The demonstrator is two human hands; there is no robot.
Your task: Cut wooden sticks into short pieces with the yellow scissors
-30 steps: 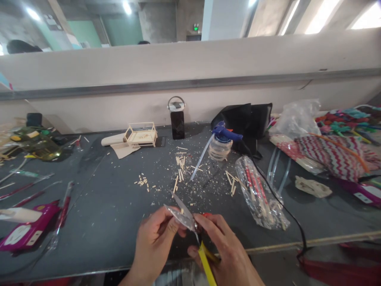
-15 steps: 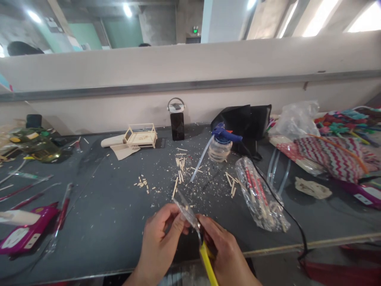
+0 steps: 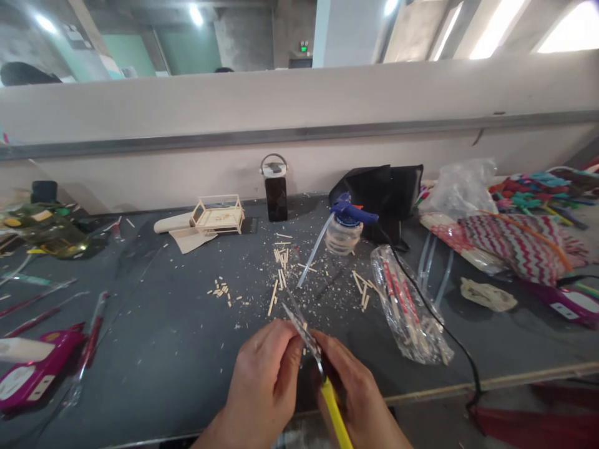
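Yellow-handled scissors (image 3: 335,413) are in my right hand (image 3: 350,386), fingers closed round the handle. Their blades point away from me and to the left, slightly apart. My left hand (image 3: 269,371) is pinched closed beside the blades. A pale end of a thin wooden stick (image 3: 305,325) shows at the blades by its fingertips; most of it is hidden. Beyond the hands, cut wooden sticks (image 3: 282,255) lie among scattered chips. A small heap of short wooden bits (image 3: 221,288) sits to the left.
At the back stand a small wooden frame model (image 3: 219,215), a dark bottle (image 3: 276,198) and a blue glue gun (image 3: 350,211) on a jar (image 3: 344,238). Right of my hands lies a plastic bag of sticks (image 3: 412,305), a black cord (image 3: 435,305) crossing it. Magenta devices (image 3: 40,368) flank the table.
My left hand has turned and its fingers have closed up more, moving slightly right. The scissors have shifted a little right with their blades closer together. The view has swung slightly.
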